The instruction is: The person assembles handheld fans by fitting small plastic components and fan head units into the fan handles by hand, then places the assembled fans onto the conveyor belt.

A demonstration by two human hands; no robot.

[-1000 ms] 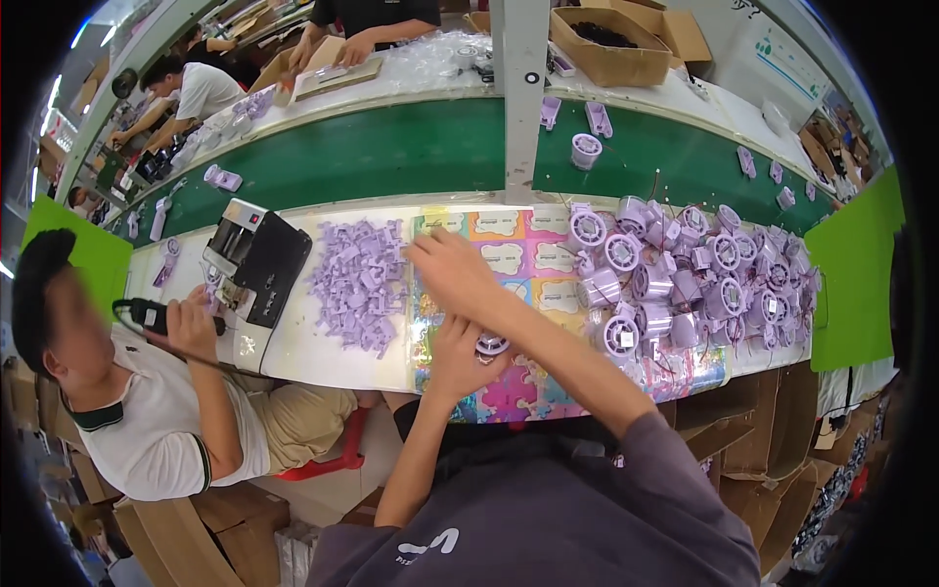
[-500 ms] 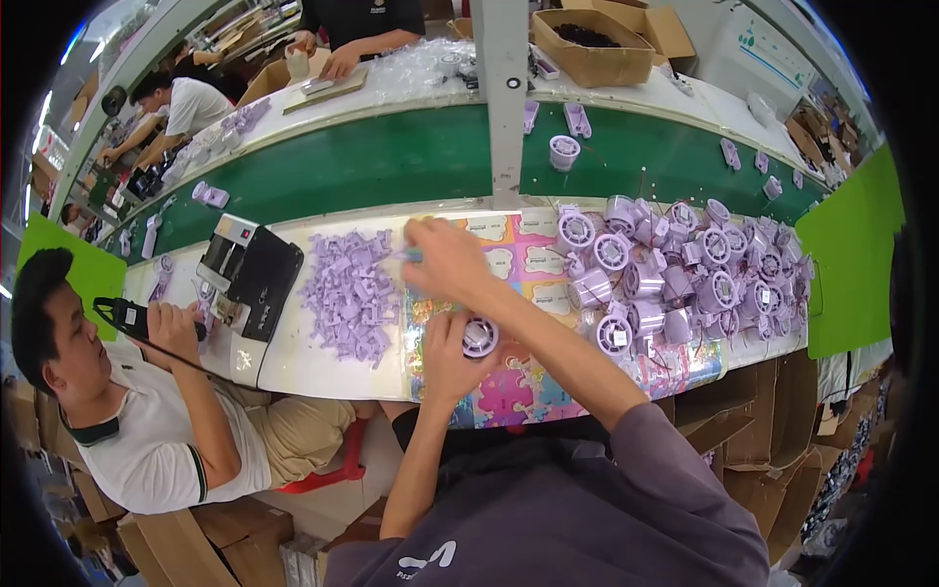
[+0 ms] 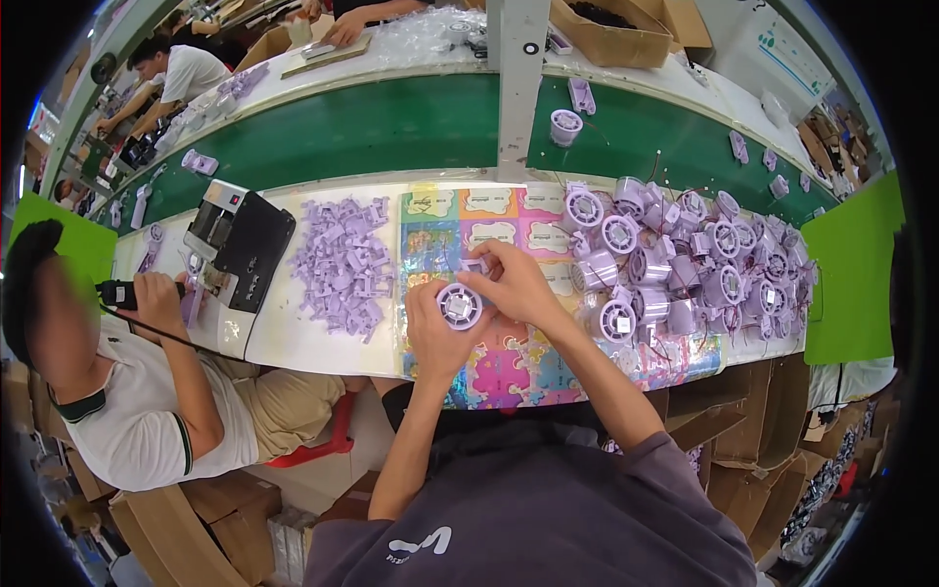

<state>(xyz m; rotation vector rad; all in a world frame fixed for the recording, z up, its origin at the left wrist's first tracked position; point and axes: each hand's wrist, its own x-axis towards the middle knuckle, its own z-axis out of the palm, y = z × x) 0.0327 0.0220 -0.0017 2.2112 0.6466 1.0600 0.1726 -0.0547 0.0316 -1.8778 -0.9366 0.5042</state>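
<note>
My left hand [image 3: 433,331] is wrapped round a lilac cylindrical plastic housing [image 3: 459,306], its round ringed end facing up with a pale square piece in the middle. Just beyond it, my right hand [image 3: 515,286] pinches a small lilac plastic bracket [image 3: 474,265] between thumb and fingers, close against the housing's far rim. Both hands are over a colourful puzzle-patterned mat [image 3: 499,377]. On the left lies a heap of similar small lilac brackets [image 3: 342,264]. To the right is a large pile of lilac housings [image 3: 675,264], many with thin dark wires.
A black boxy machine [image 3: 256,249] stands left of the brackets, beside a seated co-worker [image 3: 137,391] holding a black corded tool [image 3: 119,293]. A green conveyor belt [image 3: 391,137] runs behind the table, past a metal post [image 3: 518,88]. Green panels [image 3: 856,269] flank both ends.
My right hand has come back from the bracket heap's edge to the housing, with a small bracket in its fingers. My left hand still holds the housing. The whole view has shifted slightly.
</note>
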